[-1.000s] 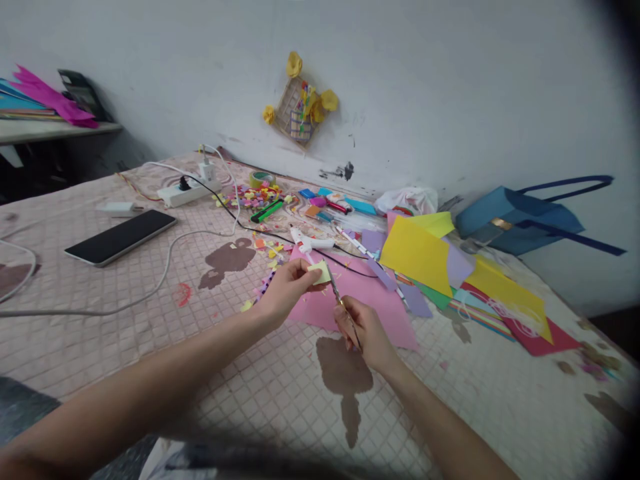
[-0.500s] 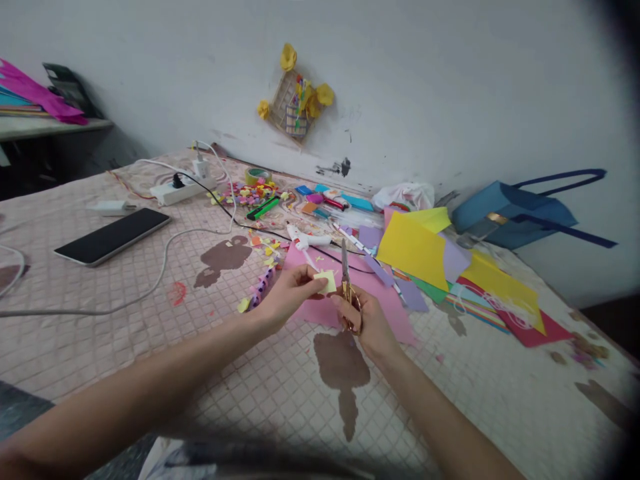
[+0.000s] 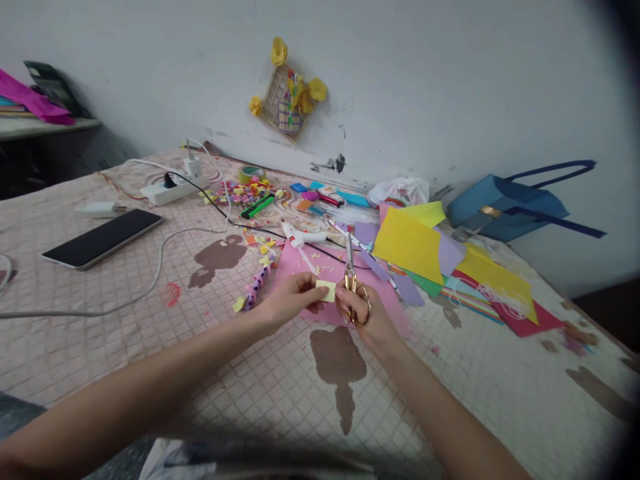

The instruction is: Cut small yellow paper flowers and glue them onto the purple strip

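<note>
A small piece of pale yellow paper [image 3: 326, 291] is pinched between the thumb and fingers of my left hand [image 3: 299, 295]. My right hand [image 3: 364, 308] is closed around gold-handled scissors [image 3: 349, 265], whose blades point up and away from me. The fingertips of that hand touch or nearly touch the right edge of the paper. Beneath both hands lies a pink sheet [image 3: 295, 267] with small yellow scraps on it. A white glue gun [image 3: 303, 236] rests at the sheet's far edge. Left of my left hand is a purple decorated strip [image 3: 257, 287].
A black phone [image 3: 105, 238] and a white power strip [image 3: 173, 192] with cables lie at the left. Coloured cut-outs and a green cutter [image 3: 258, 207] sit farther back. Yellow sheets [image 3: 407, 243], other papers and a blue bag [image 3: 503, 207] are at the right, by the wall.
The paper has turned level, and my right fingers have come up to its edge. The scissors have tilted slightly, with their handle loops showing more. The whole view has shifted a little.
</note>
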